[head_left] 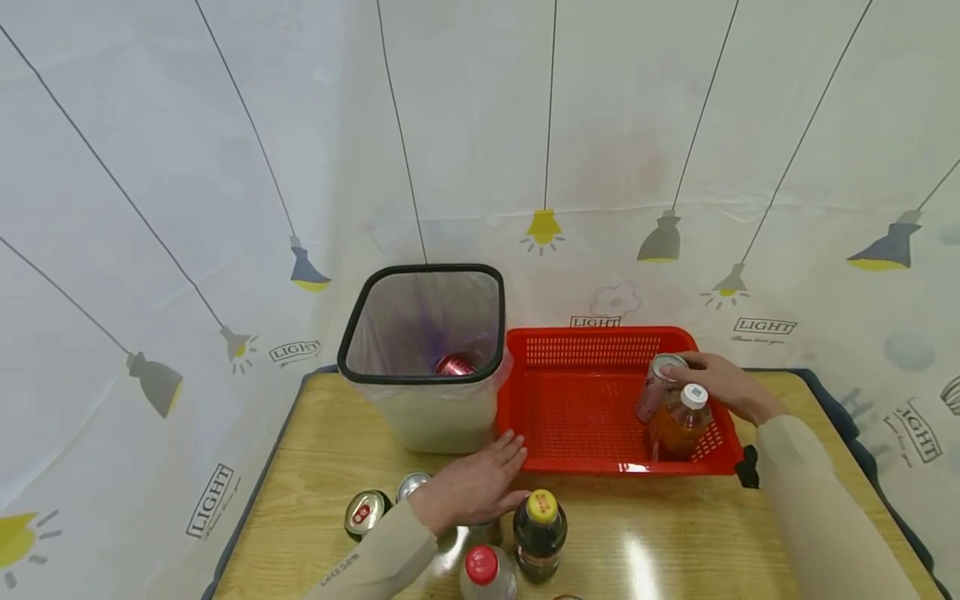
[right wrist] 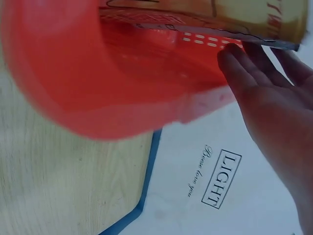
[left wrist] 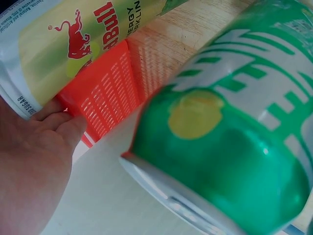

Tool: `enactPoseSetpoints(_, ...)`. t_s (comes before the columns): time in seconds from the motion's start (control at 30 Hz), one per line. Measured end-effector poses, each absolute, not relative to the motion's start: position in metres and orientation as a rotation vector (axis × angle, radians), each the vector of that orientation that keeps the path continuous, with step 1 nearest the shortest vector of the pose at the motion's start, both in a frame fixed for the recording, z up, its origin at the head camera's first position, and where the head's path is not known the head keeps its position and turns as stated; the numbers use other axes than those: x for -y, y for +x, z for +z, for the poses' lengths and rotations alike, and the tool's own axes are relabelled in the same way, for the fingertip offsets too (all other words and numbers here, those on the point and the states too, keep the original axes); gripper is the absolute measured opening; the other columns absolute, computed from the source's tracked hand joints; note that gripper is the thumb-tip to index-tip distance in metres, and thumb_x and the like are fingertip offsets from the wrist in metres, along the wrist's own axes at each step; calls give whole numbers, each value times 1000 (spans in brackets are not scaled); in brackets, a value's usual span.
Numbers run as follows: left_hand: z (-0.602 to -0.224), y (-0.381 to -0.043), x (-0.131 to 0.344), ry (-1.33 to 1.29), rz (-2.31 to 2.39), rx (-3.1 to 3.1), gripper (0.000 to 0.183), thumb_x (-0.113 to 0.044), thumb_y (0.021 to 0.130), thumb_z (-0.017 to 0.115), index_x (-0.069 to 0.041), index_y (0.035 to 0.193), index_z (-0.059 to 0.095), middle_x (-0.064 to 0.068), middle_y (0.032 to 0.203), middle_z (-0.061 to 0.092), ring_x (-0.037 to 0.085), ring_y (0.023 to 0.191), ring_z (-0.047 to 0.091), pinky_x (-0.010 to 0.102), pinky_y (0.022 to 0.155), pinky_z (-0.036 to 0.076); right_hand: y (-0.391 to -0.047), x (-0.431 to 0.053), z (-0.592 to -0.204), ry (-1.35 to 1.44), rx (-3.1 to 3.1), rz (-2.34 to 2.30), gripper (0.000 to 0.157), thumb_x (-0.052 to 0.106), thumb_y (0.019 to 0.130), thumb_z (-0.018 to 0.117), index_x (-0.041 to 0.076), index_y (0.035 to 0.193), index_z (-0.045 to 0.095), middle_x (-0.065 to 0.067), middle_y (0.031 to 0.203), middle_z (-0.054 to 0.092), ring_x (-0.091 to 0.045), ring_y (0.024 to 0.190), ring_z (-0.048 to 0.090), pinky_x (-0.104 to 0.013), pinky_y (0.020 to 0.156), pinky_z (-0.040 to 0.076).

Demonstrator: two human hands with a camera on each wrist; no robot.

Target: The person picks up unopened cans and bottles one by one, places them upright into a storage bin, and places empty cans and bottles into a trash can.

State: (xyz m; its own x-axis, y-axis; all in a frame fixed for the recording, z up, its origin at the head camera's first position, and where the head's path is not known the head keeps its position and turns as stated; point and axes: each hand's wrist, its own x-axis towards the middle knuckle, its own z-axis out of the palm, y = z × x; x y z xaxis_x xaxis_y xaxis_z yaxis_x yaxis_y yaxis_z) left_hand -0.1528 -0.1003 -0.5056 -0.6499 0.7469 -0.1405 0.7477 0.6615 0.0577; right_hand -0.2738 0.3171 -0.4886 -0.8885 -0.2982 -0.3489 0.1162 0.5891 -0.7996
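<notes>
In the red basket, my right hand grips a drink can near its top. Its side shows gold in the right wrist view, where the fingers lie along its end. Right in front of that can is a bottle of orange drink with a white cap. My left hand is spread at the basket's front left corner, fingertips right at the rim. Near it stand a Red Bull can and a green can, both large in the left wrist view.
Left of the basket stands a lined bin with a red can inside. A yellow-capped dark bottle and a red-capped clear bottle stand at the table's front. A printed sheet hangs behind.
</notes>
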Motion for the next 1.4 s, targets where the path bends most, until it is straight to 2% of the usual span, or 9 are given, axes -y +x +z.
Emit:
enactPoseSetpoints(0.13,-506,-153,100,1228,-2,-2725,64,-44,110,47,2,154,45,19,160,41,33,150,36,37,121,31,-268,-322,-480,-144,-2460,-1225,85,60,105,44,-7,157,33,-33,151,45,-51,136,43,-70,107,39)
enactPoseSetpoints(0.3,-505,-153,100,1226,5,-2728,63,-43,109,48,2,154,45,19,160,41,33,150,36,37,121,31,-257,-326,-466,-95,-2541,-1273,87,64,105,40,-4,158,31,-34,155,40,-55,141,36,-75,106,35)
enactPoseSetpoints(0.53,-504,-152,100,1228,5,-2729,63,-42,109,49,2,153,45,19,159,42,34,150,36,38,121,32,-235,-320,-445,-133,-2697,-1320,74,57,108,38,2,158,37,-33,155,40,-56,138,39,-79,103,34)
enactPoseSetpoints(0.73,-504,-152,99,1233,18,-2731,63,-41,109,50,3,153,46,20,159,43,34,150,36,39,121,32,-211,-317,-429,-242,-2827,-1376,62,47,111,38,6,158,40,-29,161,35,-57,144,30,-83,99,32)
enactPoseSetpoints(0.97,-503,-152,99,1243,17,-2732,62,-40,109,50,4,152,46,20,158,44,34,150,37,40,121,33,-179,-308,-421,-323,-2894,-1416,54,41,112,39,23,163,35,-17,166,32,-51,146,31,-82,100,32)
enactPoseSetpoints(1.07,-503,-152,98,1237,17,-2735,62,-41,109,50,3,153,46,20,159,44,34,150,36,39,121,32,-166,-302,-419,-388,-2950,-1433,50,33,112,43,26,161,37,-10,165,36,-31,147,39,-48,111,45)
enactPoseSetpoints(1.2,-503,-152,98,1236,27,-2740,62,-41,109,49,3,152,46,20,159,43,34,150,36,39,121,32,-148,-294,-417,-498,-2991,-1506,50,18,110,46,26,159,43,-1,160,44,2,133,44,-3,94,36)
enactPoseSetpoints(1.23,-503,-152,97,1239,29,-2742,62,-40,109,49,3,152,47,20,159,43,34,150,36,39,121,32,-143,-291,-417,-515,-2992,-1525,50,16,109,47,26,158,44,2,159,45,9,129,43,-3,94,36)
enactPoseSetpoints(1.4,-503,-150,100,1255,21,-2754,61,-40,109,50,2,152,47,20,158,44,34,149,37,39,121,33,-124,-275,-426,-633,-2942,-1542,54,7,106,49,19,158,44,4,158,46,7,134,45,-6,100,36)
